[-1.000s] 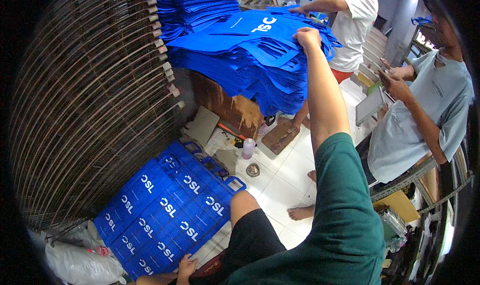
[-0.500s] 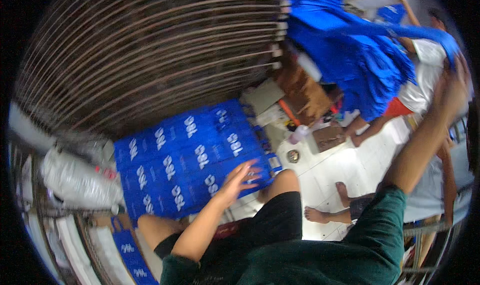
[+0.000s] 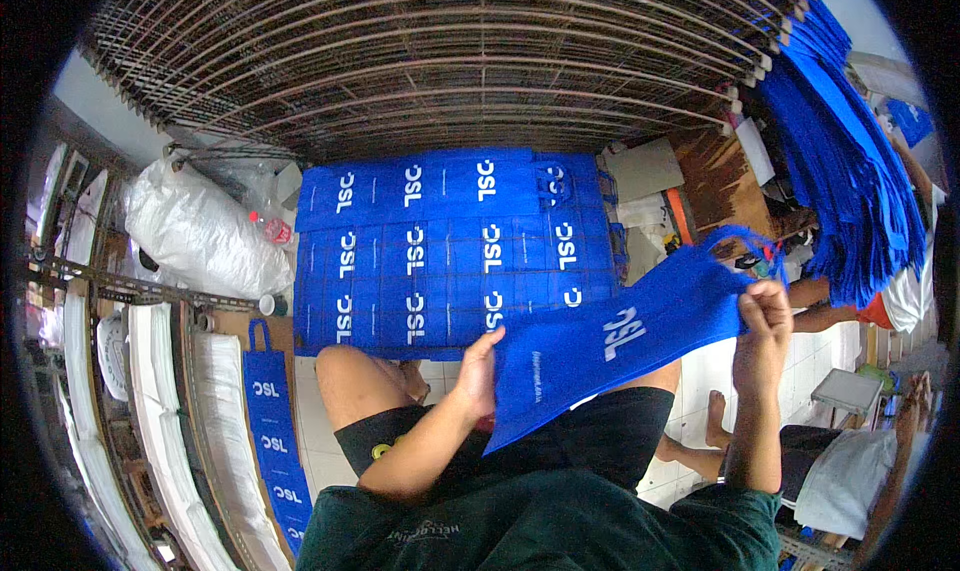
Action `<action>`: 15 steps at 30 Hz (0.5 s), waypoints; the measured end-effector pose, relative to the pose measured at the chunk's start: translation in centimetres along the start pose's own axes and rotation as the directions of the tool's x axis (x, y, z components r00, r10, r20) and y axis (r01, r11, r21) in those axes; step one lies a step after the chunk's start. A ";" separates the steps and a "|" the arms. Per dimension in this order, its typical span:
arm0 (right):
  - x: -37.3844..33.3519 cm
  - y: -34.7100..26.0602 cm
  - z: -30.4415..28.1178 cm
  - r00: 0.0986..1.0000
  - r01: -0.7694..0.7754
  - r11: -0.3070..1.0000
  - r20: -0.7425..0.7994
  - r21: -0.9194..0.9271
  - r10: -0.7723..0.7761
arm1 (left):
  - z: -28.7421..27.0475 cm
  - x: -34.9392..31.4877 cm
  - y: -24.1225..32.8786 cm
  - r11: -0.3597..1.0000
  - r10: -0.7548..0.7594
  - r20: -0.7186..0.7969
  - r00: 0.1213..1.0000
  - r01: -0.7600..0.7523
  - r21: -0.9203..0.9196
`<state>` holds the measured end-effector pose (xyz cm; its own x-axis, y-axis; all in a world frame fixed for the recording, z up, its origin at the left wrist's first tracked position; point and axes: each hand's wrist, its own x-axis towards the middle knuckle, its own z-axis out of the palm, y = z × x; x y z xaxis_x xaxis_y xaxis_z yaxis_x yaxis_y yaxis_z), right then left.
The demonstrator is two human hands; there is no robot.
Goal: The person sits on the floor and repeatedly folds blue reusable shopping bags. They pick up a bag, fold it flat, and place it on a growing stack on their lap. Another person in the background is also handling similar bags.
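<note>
A blue cloth tote bag [image 3: 570, 361] with white lettering is stretched flat over my lap. My left hand [image 3: 482, 373] pinches its left edge between thumb and fingers. At the other end, my right hand [image 3: 764, 321] grips the bag near its top, where the looped handles [image 3: 738, 236] stick out. Just beyond, more blue printed bags [image 3: 385, 206] lie in overlapping rows, with thin wire lines showing across some of them.
Wire drying racks [image 3: 450, 61] are stacked above the rows. A thick bundle of blue bags [image 3: 845, 161] hangs at the far right, beside people. Plastic-wrapped goods [image 3: 190, 211] and a bottle [image 3: 270, 228] lie left. More bags [image 3: 268, 411] hang or lie lower left.
My right hand has come down from the upper right with a blue bag, now spread before me. My left hand, earlier empty with fingers spread, now holds the bag's edge. The view has turned right.
</note>
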<state>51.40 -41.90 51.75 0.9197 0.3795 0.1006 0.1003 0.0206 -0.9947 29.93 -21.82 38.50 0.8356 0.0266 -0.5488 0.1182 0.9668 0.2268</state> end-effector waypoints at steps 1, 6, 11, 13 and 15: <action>0.3 1.9 -0.2 0.996 -0.084 0.996 0.016 0.005 0.084 | -1.3 0.3 0.6 0.999 -0.008 -0.075 0.997 0.004 -0.049; 4.3 12.3 -3.2 0.763 -0.631 0.775 0.219 0.042 0.609 | -7.7 6.7 2.3 0.966 0.110 -0.332 0.937 -0.021 0.259; 11.1 24.6 -6.4 0.686 -0.605 0.736 0.270 -0.303 0.675 | -9.0 17.7 4.8 0.798 0.344 -0.443 0.828 -0.010 0.602; 13.5 28.9 -6.8 0.799 -0.425 0.827 0.277 -0.368 0.534 | -5.1 20.2 6.5 0.692 0.433 -0.405 0.806 -0.010 0.721; 16.1 32.0 -6.1 0.835 -0.327 0.866 0.313 -0.378 0.452 | -8.3 25.2 8.7 0.579 0.529 -0.319 0.786 -0.060 0.813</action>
<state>71.72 -40.77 21.65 0.6948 0.6159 -0.3714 -0.0700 -0.4560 -0.8872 47.58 -10.65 19.96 0.5487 0.6136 -0.5678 0.4542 0.3514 0.8186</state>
